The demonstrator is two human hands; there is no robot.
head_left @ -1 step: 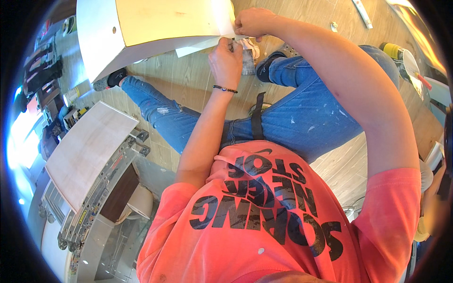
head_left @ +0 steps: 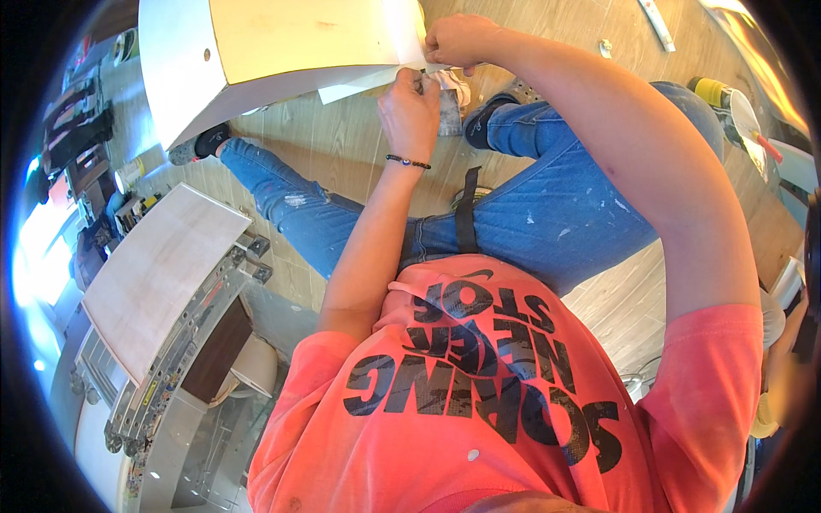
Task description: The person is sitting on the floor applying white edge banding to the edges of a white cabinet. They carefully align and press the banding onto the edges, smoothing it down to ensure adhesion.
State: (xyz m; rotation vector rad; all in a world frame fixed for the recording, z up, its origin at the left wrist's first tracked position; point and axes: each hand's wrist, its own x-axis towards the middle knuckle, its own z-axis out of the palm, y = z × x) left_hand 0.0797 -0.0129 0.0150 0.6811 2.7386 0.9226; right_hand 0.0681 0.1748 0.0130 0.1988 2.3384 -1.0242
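The left hand (head_left: 409, 109) curls its fingers at the near right corner of a white box-shaped piece (head_left: 299, 34); the right hand (head_left: 462, 41) bends its fingers by the same corner. Whether either grips anything, I cannot tell. The piece is at upper left, above the wood-look floor (head_left: 342, 141). A pale board (head_left: 175, 265) rests farther left.

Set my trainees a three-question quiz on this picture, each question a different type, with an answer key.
1. Which wrist wears the dark beaded bracelet?
2. True or false: the left hand and right hand are close together by the right end of the pale box-like piece.
3. The jeans are: A) green; B) blue; C) black.

Key: 1. The left; 2. True; 3. B.
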